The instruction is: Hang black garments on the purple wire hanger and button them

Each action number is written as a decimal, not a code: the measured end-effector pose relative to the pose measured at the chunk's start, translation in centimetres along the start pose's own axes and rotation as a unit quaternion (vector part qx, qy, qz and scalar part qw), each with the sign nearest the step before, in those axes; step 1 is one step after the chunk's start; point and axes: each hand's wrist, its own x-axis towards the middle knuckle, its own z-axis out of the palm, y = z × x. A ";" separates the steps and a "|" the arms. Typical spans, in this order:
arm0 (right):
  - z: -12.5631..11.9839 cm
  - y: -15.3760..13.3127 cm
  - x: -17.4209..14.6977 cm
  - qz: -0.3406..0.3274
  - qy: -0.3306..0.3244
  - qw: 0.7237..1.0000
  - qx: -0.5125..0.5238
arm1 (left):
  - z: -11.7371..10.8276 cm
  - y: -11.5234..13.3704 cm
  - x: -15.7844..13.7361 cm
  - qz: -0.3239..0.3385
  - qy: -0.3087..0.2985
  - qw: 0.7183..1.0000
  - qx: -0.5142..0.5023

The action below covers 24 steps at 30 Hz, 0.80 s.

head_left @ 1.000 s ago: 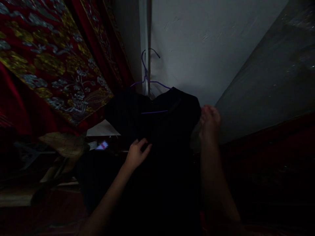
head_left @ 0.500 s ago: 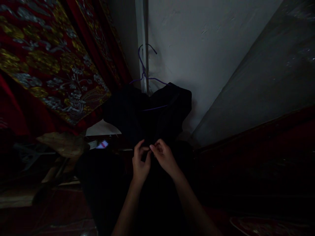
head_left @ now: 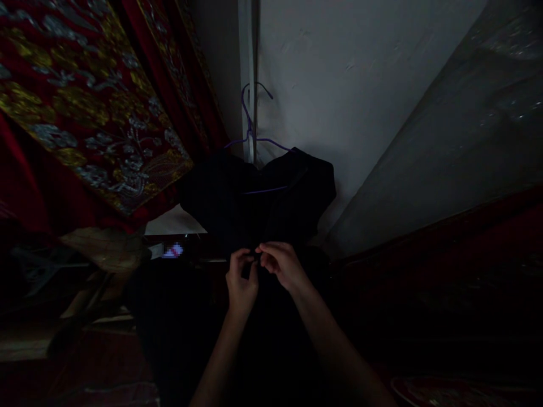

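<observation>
A very dark short-sleeved garment point(head_left: 303, 198) hangs on a thin purple hanger point(head_left: 268, 139) against the pale wall, its neckline open in a V. At the lower end of that V, my left hand point(head_left: 241, 285) is closed, thumb and fingertips pinching the front of the garment. Right beside it, my right hand point(head_left: 283, 265) is closed with thumb and fingers gathered on the same spot, their tips almost meeting those of the left. The fabric between the fingers is too dark to make out any button or fastening.
Red cloth embroidered in gold and silver point(head_left: 114, 124) hangs at the left. A narrow pale post point(head_left: 246, 51) runs behind the hanger hook. Wooden pieces point(head_left: 29, 339) lie low at the left, and a greyish sheet point(head_left: 458, 135) covers the right side.
My right hand has turned slightly, its fingers stretching further left toward the left fingertips. The left index finger has bent down closer to the garment. The view has shifted a little.
</observation>
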 end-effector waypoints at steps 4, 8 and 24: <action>1.6 -7.1 3.6 -0.117 0.024 0.993 0.007 | 1.4 -0.9 0.0 -0.008 -0.021 1.000 0.019; 3.5 -14.3 6.2 -0.206 0.034 0.978 -0.002 | 2.7 -2.5 -0.1 -0.004 -0.059 0.997 0.049; 3.6 -15.1 3.9 -0.328 -0.066 0.932 -0.140 | -1.6 13.6 18.8 0.381 -0.035 0.914 0.134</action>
